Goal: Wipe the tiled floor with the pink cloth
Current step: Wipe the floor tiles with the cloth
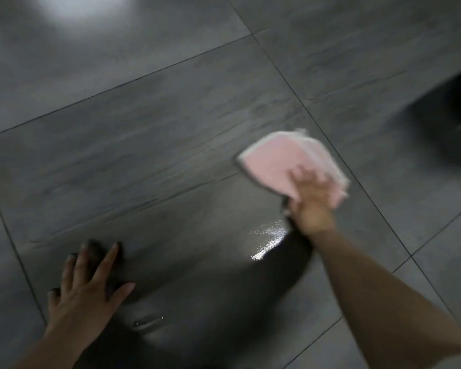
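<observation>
Right hand [313, 198] presses pink cloth [282, 161] onto tiled floor [144, 134]; left hand [83, 286] flat, fingers spread.

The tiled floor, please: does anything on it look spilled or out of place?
A wet patch glistens on the tiled floor beside the right hand, which rests on the pink cloth; nothing else stands out.

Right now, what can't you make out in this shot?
Head view only:
- right hand on the pink cloth: motion blur hides whether fingers grip or press flat.
- dark shape at the right edge: blurred, cut off, unidentifiable.
- tiled floor near the left hand: shadow hides how far it is wet.
</observation>
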### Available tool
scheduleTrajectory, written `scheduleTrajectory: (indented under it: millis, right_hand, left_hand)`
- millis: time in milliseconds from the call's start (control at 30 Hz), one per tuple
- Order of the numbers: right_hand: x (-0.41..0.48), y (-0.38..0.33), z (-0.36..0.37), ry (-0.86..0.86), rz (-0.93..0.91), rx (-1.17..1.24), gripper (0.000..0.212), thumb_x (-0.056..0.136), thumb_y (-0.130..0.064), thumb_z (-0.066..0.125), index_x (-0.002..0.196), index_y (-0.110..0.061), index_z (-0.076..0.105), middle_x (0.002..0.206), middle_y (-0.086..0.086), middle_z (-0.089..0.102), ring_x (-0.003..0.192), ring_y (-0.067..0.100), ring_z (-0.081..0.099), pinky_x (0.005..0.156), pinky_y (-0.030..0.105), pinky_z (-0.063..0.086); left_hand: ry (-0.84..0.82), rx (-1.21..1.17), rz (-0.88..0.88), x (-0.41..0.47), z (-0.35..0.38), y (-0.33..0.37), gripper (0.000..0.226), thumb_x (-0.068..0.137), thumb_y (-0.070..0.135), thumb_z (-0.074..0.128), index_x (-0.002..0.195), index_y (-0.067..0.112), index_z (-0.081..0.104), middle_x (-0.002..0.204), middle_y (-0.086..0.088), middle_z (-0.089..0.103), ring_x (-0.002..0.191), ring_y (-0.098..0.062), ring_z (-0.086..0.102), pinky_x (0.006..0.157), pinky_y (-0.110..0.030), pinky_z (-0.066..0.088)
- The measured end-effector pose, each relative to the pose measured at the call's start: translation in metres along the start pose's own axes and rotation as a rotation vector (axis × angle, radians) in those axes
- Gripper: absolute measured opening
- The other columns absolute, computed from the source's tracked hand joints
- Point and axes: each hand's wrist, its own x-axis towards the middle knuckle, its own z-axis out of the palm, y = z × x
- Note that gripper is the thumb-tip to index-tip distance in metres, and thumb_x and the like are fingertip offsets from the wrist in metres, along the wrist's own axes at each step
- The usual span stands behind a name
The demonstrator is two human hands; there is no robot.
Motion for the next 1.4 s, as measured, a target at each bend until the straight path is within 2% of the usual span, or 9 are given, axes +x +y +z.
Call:
scheduleTrajectory:
  millis: [233, 367, 500, 567, 700, 833, 1100, 1200, 1400]
  right_hand:
    - [0.029, -0.024, -0.017, 0.166, 0.8, 0.19, 0.092, 0.061, -0.043, 0.006, 0.146, -0.014, 0.022, 0.156, 0.015, 0.009, 0.143, 0.034, 0.005, 0.114, 0.047, -0.001]
    - [0.049, -0.144, 0.021, -0.133, 0.282, 0.072, 0.062, 0.09, -0.033, 0.02, 0.148, -0.015, 0.009, 0.156, 0.014, -0.002, 0.142, 0.037, -0.004, 0.112, 0.057, -0.004]
    - [0.016, -0.179, 0.038, -0.12, -0.352, 0.012, 0.062, 0.063, -0.029, 0.043, 0.122, -0.017, 0.06, 0.13, 0.012, 0.058, 0.119, 0.035, 0.054, 0.103, 0.047, 0.035]
    - [0.012, -0.127, 0.035, -0.087, -0.456, -0.041, 0.063, 0.06, -0.028, 0.037, 0.119, -0.016, 0.057, 0.121, 0.014, 0.063, 0.11, 0.038, 0.06, 0.103, 0.045, 0.022]
    - [-0.033, 0.014, 0.001, 0.015, -0.01, -0.083, 0.066, 0.064, -0.024, 0.035, 0.125, 0.0, 0.045, 0.123, 0.034, 0.054, 0.109, 0.059, 0.049, 0.114, 0.028, -0.002]
    - [-0.099, 0.003, -0.002, 0.033, 0.615, 0.096, 0.081, 0.065, -0.032, 0.021, 0.128, 0.016, 0.042, 0.13, 0.044, 0.038, 0.12, 0.064, 0.033, 0.108, 0.06, 0.01]
    - [-0.151, -0.117, 0.0, -0.291, 0.07, -0.084, 0.057, 0.06, -0.008, 0.03, 0.105, -0.01, 0.065, 0.111, 0.01, 0.069, 0.103, 0.036, 0.062, 0.085, 0.029, 0.048]
    - [-0.15, -0.107, -0.027, -0.374, 0.092, 0.046, 0.056, 0.085, 0.001, 0.039, 0.138, -0.016, 0.04, 0.151, 0.005, 0.028, 0.138, 0.018, 0.031, 0.107, 0.02, 0.026]
    - [-0.187, -0.104, -0.061, -0.538, 0.067, -0.026, 0.071, 0.09, -0.036, 0.05, 0.147, -0.026, 0.009, 0.157, 0.001, 0.003, 0.144, 0.015, 0.005, 0.113, 0.025, 0.011]
  left_hand:
    - [-0.128, 0.093, -0.058, 0.023, -0.003, 0.015, 0.073, 0.086, 0.049, 0.043, 0.14, 0.04, -0.006, 0.155, -0.001, -0.014, 0.142, -0.023, -0.012, 0.111, -0.053, 0.018]
    - [-0.145, 0.114, -0.063, 0.021, -0.006, 0.017, 0.074, 0.087, 0.05, 0.04, 0.139, 0.038, -0.011, 0.154, -0.001, -0.018, 0.142, -0.024, -0.014, 0.111, -0.053, 0.017]
    - [-0.125, 0.144, -0.049, 0.02, -0.005, 0.015, 0.078, 0.086, 0.053, 0.037, 0.129, 0.034, -0.025, 0.154, -0.002, -0.018, 0.142, -0.025, -0.014, 0.114, -0.05, 0.009]
    - [-0.095, 0.155, -0.029, 0.02, -0.005, 0.012, 0.077, 0.086, 0.053, 0.037, 0.122, 0.031, -0.028, 0.154, -0.004, -0.015, 0.142, -0.026, -0.013, 0.115, -0.047, 0.004]
    - [-0.086, 0.108, -0.002, 0.019, -0.004, 0.009, 0.078, 0.087, 0.05, 0.039, 0.121, 0.028, -0.027, 0.154, -0.006, -0.016, 0.142, -0.027, -0.015, 0.115, -0.045, -0.001]
    - [-0.138, 0.126, 0.014, 0.02, -0.007, 0.009, 0.078, 0.087, 0.049, 0.039, 0.135, 0.03, -0.019, 0.154, -0.006, -0.018, 0.141, -0.027, -0.017, 0.115, -0.045, -0.003]
    - [-0.145, 0.179, 0.154, -0.002, -0.036, -0.008, 0.058, 0.095, 0.039, 0.029, 0.143, 0.03, -0.003, 0.156, 0.001, -0.003, 0.144, -0.018, -0.004, 0.116, -0.043, -0.001]
    - [-0.087, 0.175, 0.219, -0.022, -0.035, -0.024, 0.056, 0.096, 0.033, 0.029, 0.143, 0.026, 0.0, 0.156, 0.0, 0.0, 0.144, -0.017, -0.004, 0.116, -0.04, 0.0]
    - [-0.011, -0.027, 0.191, -0.07, -0.023, -0.055, 0.056, 0.094, 0.028, 0.033, 0.143, 0.027, 0.005, 0.156, 0.001, 0.003, 0.144, -0.016, -0.003, 0.116, -0.036, -0.001]
